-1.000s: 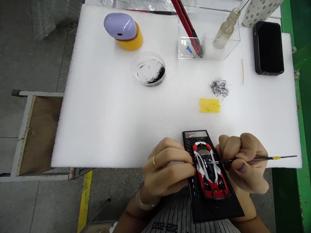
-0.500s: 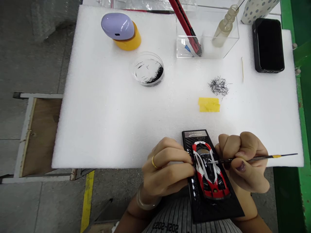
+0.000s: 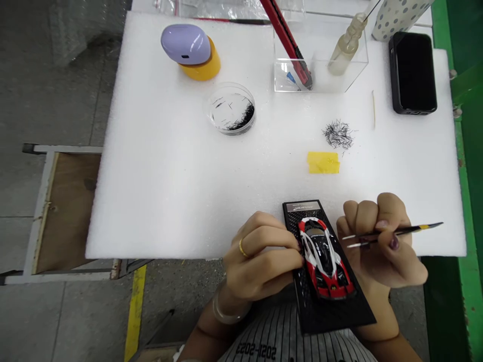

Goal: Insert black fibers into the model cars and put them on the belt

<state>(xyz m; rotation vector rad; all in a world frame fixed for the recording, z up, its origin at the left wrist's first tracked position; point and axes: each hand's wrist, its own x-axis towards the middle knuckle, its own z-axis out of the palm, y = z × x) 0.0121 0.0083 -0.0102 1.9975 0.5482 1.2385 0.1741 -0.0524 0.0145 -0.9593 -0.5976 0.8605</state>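
A red, white and black model car (image 3: 325, 259) sits on a black display base (image 3: 341, 317) that is tilted over my lap. My left hand (image 3: 260, 254) is closed on the base's left edge, beside the car. In my right hand (image 3: 385, 241) I pinch black tweezers (image 3: 418, 229) between thumb and fingers. Their two pale tips point left, spread a little apart, to the right of the car and not touching it. Whether anything tiny is at the tips I cannot tell. Beyond the base lie a yellow tape piece (image 3: 323, 163) and a heap of fine black slivers (image 3: 338, 134).
A clear round dish (image 3: 231, 131) holds more black slivers. Behind it stand a lilac case on a yellow holder (image 3: 206, 68), a clear box (image 3: 320, 83) with a red cutter (image 3: 289, 45) and a small bottle (image 3: 345, 50), a thin stick (image 3: 374, 109) and a black device (image 3: 413, 73).
My right hand has drawn the tweezers back to the right, off the car, and their tips have parted. My left hand keeps its hold on the base.
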